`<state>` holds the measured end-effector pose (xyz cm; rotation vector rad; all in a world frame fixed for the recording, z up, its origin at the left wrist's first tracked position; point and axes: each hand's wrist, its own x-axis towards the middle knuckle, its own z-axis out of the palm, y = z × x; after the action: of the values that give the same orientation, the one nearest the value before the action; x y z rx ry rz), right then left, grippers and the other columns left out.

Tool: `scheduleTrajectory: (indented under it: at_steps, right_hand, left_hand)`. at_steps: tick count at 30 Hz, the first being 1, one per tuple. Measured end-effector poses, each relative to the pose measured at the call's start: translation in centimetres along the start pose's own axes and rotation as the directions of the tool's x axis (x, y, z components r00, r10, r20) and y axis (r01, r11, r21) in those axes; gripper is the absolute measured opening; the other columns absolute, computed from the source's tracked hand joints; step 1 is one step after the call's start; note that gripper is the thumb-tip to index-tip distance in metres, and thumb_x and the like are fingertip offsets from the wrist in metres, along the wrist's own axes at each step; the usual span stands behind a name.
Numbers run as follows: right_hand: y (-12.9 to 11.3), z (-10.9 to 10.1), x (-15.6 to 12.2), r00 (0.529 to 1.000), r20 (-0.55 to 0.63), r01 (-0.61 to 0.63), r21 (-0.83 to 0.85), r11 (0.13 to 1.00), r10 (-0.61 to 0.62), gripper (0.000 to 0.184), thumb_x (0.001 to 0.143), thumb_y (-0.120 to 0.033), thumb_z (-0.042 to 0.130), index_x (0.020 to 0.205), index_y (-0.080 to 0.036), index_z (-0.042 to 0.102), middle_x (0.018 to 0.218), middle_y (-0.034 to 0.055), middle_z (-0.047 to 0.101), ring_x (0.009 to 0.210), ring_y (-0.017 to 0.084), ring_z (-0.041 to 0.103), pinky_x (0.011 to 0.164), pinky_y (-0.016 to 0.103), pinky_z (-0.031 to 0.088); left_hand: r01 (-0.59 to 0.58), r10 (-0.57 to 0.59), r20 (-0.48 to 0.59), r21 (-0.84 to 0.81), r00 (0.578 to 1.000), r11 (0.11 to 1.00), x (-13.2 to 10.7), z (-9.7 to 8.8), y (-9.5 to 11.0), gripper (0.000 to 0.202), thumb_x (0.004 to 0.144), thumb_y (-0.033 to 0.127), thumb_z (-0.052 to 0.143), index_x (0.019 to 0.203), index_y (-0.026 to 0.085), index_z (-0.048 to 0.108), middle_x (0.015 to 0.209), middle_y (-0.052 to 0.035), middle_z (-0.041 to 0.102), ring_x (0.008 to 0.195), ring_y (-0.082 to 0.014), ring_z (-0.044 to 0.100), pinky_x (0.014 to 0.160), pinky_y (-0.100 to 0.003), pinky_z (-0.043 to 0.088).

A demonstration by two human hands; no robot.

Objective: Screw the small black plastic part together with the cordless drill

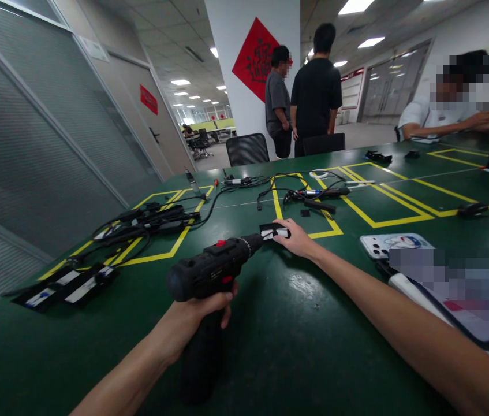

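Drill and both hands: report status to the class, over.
Left hand gripping the drill. Right hand holding small black-and-white piece. Drill aimed at piece; contact unclear. Black cables off to the left, not between them.

Office (glass partition (53,115), mesh chair (247,150))

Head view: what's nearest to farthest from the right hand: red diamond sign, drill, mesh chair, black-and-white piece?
1. Black-and-white piece: held in the right hand.
2. Drill: in the left hand.
3. Mesh chair: across the table.
4. Red diamond sign: on the pillar behind.
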<state>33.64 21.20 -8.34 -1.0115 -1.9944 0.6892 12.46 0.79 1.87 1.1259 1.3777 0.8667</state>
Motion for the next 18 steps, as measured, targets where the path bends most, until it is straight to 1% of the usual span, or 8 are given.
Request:
scheduleTrajectory:
  at_steps: [4, 8, 13, 18]
  right_hand:
    - [0.4, 0.3, 0.0, 1.0, -0.011, 0.013, 0.0, 1.0, -0.013, 0.046, 0.077, -0.028, 0.062, 0.122, -0.024, 0.053, 0.108, 0.0048, 0.052, 0.097, 0.018, 0.055, 0.092, 0.033, 0.041]
    - [0.5, 0.4, 0.2, 0.999, -0.017, 0.027, -0.008, 1.0, -0.027, 0.045, 0.076, -0.026, 0.062, 0.121, -0.023, 0.054, 0.107, 0.0045, 0.052, 0.095, 0.017, 0.055, 0.091, 0.032, 0.041]
    - [0.4, 0.3, 0.1, 1.0, -0.007, 0.015, -0.009, 1.0, -0.015, 0.045, 0.077, -0.028, 0.062, 0.121, -0.025, 0.054, 0.106, 0.0043, 0.051, 0.094, 0.018, 0.055, 0.09, 0.033, 0.041]
    - [0.5, 0.2, 0.1, 1.0, -0.018, 0.02, -0.007, 1.0, -0.02, 0.044, 0.076, -0.028, 0.062, 0.119, -0.024, 0.054, 0.104, 0.004, 0.052, 0.093, 0.017, 0.055, 0.089, 0.032, 0.042]
  left_hand:
    - [0.024, -0.024, 0.023, 0.009, 0.999, 1.0, -0.1, -0.1, 0.1, 0.021, 0.079, 0.026, 0.061, 0.096, 0.014, 0.058, 0.062, 0.0007, 0.06, 0.054, -0.0131, 0.051, 0.058, -0.027, 0.037]
    - [0.023, -0.025, 0.032, 0.057, 0.999, 0.998, 0.2, -0.4, -0.4, 0.022, 0.08, 0.028, 0.06, 0.096, 0.013, 0.058, 0.056, 0.0007, 0.058, 0.054, -0.0138, 0.05, 0.058, -0.028, 0.036]
    - [0.005, -0.006, 0.025, 0.02, 1.0, 1.0, 0.3, -0.6, -1.1, 0.021, 0.08, 0.029, 0.061, 0.095, 0.014, 0.06, 0.063, 0.0008, 0.061, 0.055, -0.0124, 0.05, 0.061, -0.028, 0.036]
    - [0.002, -0.002, 0.002, 0.043, 1.0, 0.999, 0.4, -0.8, -1.4, 0.022, 0.081, 0.03, 0.061, 0.098, 0.015, 0.06, 0.058, 0.0016, 0.06, 0.055, -0.0133, 0.05, 0.061, -0.028, 0.036]
